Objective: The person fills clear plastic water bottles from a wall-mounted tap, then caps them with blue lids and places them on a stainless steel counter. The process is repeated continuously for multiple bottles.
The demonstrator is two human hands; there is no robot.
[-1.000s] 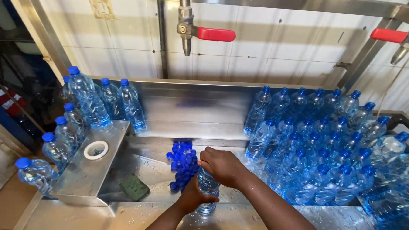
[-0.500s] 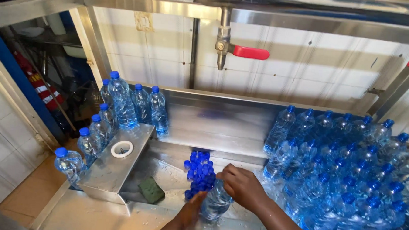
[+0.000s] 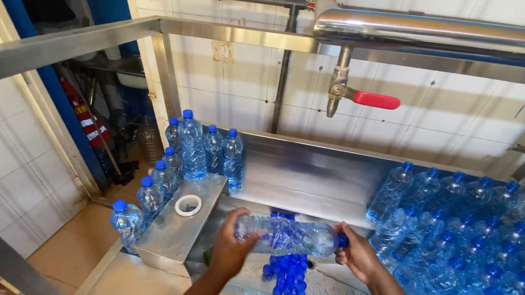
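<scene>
Left hand (image 3: 230, 247) and right hand (image 3: 358, 254) grasp 1 capped water-filled bottle (image 3: 288, 235) sideways, directly above loose blue caps (image 3: 286, 274) in steel trough (image 3: 308, 186).

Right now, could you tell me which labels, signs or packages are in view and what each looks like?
Notice: small yellowish square stuck on the white tiled wall, behind the steel frame.
Tape roll: white ring lying flat on the steel ledge beside the standing bottles.
Bottle in both hands: clear, blue cap, no label visible.
</scene>
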